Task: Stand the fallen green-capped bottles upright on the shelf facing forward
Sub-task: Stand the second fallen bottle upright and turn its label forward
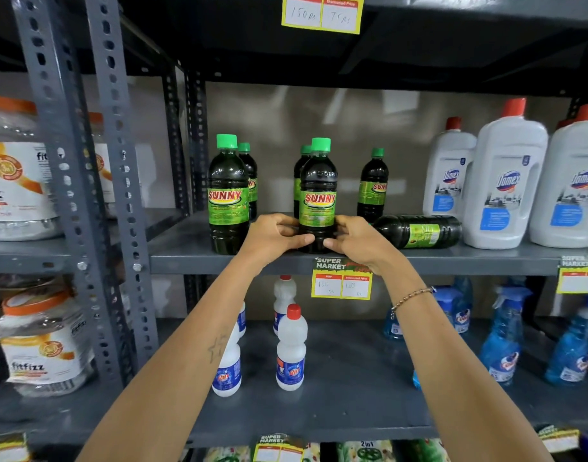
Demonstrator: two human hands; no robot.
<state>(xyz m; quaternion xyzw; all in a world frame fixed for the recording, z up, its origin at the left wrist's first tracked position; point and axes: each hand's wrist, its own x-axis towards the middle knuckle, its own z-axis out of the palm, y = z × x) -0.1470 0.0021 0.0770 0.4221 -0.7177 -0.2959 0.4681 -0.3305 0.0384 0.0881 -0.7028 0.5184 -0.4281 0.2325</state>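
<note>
An upright bottle point(318, 198) was gripped at its base by both hands, the left hand point(275, 237) and right hand point(356, 238) closed around it at the shelf point(192, 258) front, label forward. One fallen bottle point(419, 231) was seen just beside the right hand, on its outer side, its long axis lying sideways, base pointing away. The right hand was judged nearer for the next lift.
</note>
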